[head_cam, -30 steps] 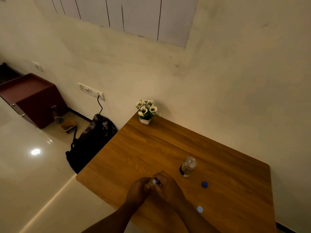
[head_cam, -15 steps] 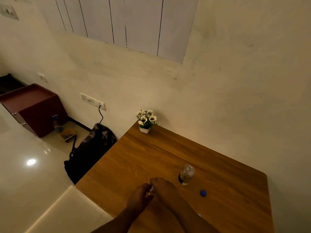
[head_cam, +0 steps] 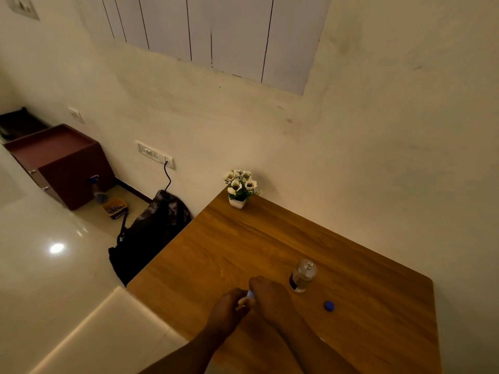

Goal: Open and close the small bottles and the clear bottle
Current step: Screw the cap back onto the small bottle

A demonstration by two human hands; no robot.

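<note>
My left hand [head_cam: 228, 310] and my right hand [head_cam: 270, 295] meet over the near part of the wooden table [head_cam: 243, 238]. Between them I grip a small bottle [head_cam: 249, 296]; only its pale blue top and a bit of its light body show, the rest is hidden by my fingers. The clear bottle [head_cam: 302, 275] stands upright a little to the right of my right hand, apart from it, with a dark label low on its side and a shiny top. A small blue cap [head_cam: 329, 305] lies loose on the table further right.
A white pot of white flowers [head_cam: 240, 188] sits at the table's far left corner, against the wall. On the floor to the left are a dark backpack [head_cam: 151, 233], a brown cabinet [head_cam: 62, 163] and a spray bottle [head_cam: 98, 190].
The camera has tilted up, so the table and my hands sit lower in the frame. My hands stay pressed together on the small bottle, with its blue top again showing between them.
</note>
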